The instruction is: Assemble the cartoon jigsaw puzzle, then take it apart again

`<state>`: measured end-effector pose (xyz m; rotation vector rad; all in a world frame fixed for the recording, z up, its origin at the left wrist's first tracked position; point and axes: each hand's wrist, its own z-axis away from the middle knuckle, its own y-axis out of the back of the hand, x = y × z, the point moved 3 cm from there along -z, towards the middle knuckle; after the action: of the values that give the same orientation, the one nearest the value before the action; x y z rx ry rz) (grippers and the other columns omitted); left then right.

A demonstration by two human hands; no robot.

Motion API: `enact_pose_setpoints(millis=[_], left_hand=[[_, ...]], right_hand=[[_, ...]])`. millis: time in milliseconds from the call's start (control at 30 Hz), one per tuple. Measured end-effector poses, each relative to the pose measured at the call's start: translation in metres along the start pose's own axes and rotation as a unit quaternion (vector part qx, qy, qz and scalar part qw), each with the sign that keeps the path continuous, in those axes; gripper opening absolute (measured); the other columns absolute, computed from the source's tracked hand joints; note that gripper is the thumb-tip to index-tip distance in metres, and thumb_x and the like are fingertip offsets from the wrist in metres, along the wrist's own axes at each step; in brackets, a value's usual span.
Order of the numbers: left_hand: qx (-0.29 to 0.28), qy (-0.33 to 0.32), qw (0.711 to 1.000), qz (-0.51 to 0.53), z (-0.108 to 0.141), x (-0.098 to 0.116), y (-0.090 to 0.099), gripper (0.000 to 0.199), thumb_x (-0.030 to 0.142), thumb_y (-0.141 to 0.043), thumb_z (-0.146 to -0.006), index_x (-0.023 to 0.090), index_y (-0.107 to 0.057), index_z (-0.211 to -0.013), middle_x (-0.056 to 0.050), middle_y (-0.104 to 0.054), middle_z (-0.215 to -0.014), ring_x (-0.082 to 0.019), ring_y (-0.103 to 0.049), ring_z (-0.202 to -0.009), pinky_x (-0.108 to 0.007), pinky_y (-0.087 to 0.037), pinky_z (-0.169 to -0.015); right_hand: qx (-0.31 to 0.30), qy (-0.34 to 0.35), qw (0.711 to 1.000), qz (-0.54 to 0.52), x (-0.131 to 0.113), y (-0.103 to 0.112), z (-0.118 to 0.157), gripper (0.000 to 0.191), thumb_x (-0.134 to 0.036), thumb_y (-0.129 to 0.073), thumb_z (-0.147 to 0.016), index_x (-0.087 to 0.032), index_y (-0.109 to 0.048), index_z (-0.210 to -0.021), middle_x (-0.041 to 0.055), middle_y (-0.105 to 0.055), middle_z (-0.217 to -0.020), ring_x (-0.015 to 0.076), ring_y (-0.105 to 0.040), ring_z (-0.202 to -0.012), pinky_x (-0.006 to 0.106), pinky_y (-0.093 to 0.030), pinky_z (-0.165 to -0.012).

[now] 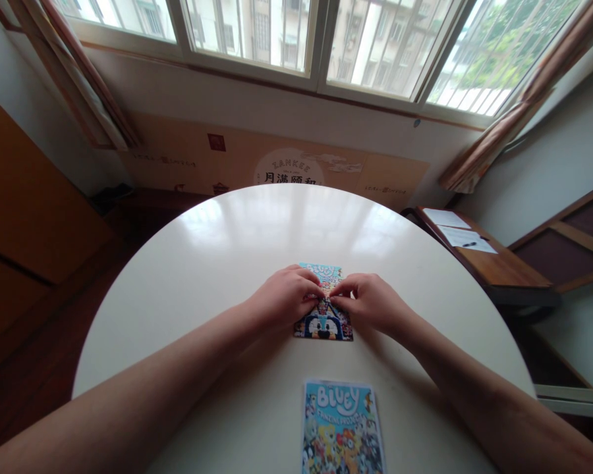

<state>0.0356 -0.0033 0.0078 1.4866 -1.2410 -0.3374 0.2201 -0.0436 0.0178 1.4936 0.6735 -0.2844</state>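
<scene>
A small jigsaw puzzle lies flat on the white table, showing a blue cartoon dog's face at its near end and Bluey lettering at its far end. My left hand reaches in over its left edge, fingers closed together on the middle of the puzzle. From the right, my right hand meets it there, thumb and forefinger pinched at the same spot. The fingertips nearly touch and hide the pieces under them. Nearer to me lies a Bluey picture sheet with similar artwork, its lower part cut off by the frame.
The round white table has a curved far edge. Beyond its right side stands a wooden desk with papers and a dark pen-like object. Windows, curtains and a printed cardboard panel are behind the table.
</scene>
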Motion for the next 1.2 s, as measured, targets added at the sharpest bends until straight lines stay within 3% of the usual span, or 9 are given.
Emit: enact_pose_setpoints(millis=[300,400,500,600,733,967,1200], left_hand=[[-0.014,0.023,1.0,0.007,0.0,0.002,0.0,0.022,0.018,-0.063,-0.082,0.028,-0.078,-0.095,-0.001,-0.074,-0.105,-0.023,-0.063,-0.097,-0.04,-0.052,-0.091],[-0.015,0.028,0.999,0.009,0.0,0.003,0.001,0.022,0.017,-0.062,-0.082,0.027,-0.077,-0.094,-0.002,-0.074,-0.106,-0.024,-0.063,-0.1,-0.041,-0.052,-0.093],[-0.013,0.022,1.0,0.003,-0.001,0.004,0.002,0.024,0.016,-0.061,-0.083,0.025,-0.076,-0.098,-0.003,-0.073,-0.108,-0.024,-0.063,-0.102,-0.042,-0.051,-0.095],[-0.011,0.018,1.0,-0.003,0.0,0.004,0.003,0.025,0.016,-0.062,-0.082,0.024,-0.075,-0.102,-0.005,-0.073,-0.111,-0.025,-0.062,-0.104,-0.043,-0.051,-0.096],[-0.008,0.022,0.999,-0.025,0.001,0.002,0.002,0.027,0.018,-0.066,-0.081,0.024,-0.075,-0.106,-0.007,-0.07,-0.117,-0.026,-0.06,-0.108,-0.045,-0.051,-0.098],[-0.049,-0.016,0.994,-0.094,0.003,0.006,0.0,0.032,0.036,-0.066,-0.088,0.032,-0.071,-0.119,-0.008,-0.06,-0.135,-0.03,-0.052,-0.125,-0.049,-0.043,-0.105],[-0.114,-0.056,0.98,-0.156,0.001,0.019,0.007,0.033,0.04,-0.056,-0.094,0.034,-0.066,-0.125,-0.006,-0.056,-0.142,-0.029,-0.048,-0.131,-0.048,-0.036,-0.11]], right_hand=[[0.0,-0.02,0.998,0.061,-0.006,-0.002,0.002,0.013,-0.027,-0.067,-0.08,-0.031,-0.079,-0.081,-0.0007,-0.076,-0.079,0.0191,-0.067,-0.071,0.031,-0.046,-0.062],[0.011,-0.007,0.999,0.036,-0.001,0.002,0.0,0.012,-0.031,-0.067,-0.082,-0.029,-0.078,-0.078,0.0004,-0.075,-0.075,0.0185,-0.065,-0.066,0.031,-0.045,-0.058],[0.1,0.013,0.994,-0.048,0.016,0.017,-0.005,0.019,-0.038,-0.065,-0.086,-0.024,-0.078,-0.083,0.003,-0.075,-0.078,0.0181,-0.065,-0.067,0.031,-0.048,-0.061],[0.22,0.007,0.966,-0.133,0.042,0.034,-0.011,0.025,-0.042,-0.065,-0.086,-0.019,-0.076,-0.086,0.0053,-0.074,-0.078,0.0188,-0.065,-0.069,0.032,-0.051,-0.064],[0.298,-0.011,0.942,-0.151,0.069,0.039,-0.017,0.028,-0.044,-0.067,-0.083,-0.017,-0.076,-0.084,0.0058,-0.073,-0.076,0.0196,-0.064,-0.068,0.033,-0.051,-0.065],[0.305,-0.038,0.942,-0.136,0.085,0.024,-0.026,0.026,-0.041,-0.063,-0.082,-0.02,-0.076,-0.089,0.0074,-0.076,-0.093,0.0225,-0.066,-0.08,0.036,-0.051,-0.072],[0.306,-0.031,0.943,-0.129,0.093,0.025,-0.027,0.022,-0.036,-0.062,-0.081,-0.022,-0.076,-0.092,0.0059,-0.075,-0.096,0.0245,-0.066,-0.09,0.039,-0.052,-0.078]])
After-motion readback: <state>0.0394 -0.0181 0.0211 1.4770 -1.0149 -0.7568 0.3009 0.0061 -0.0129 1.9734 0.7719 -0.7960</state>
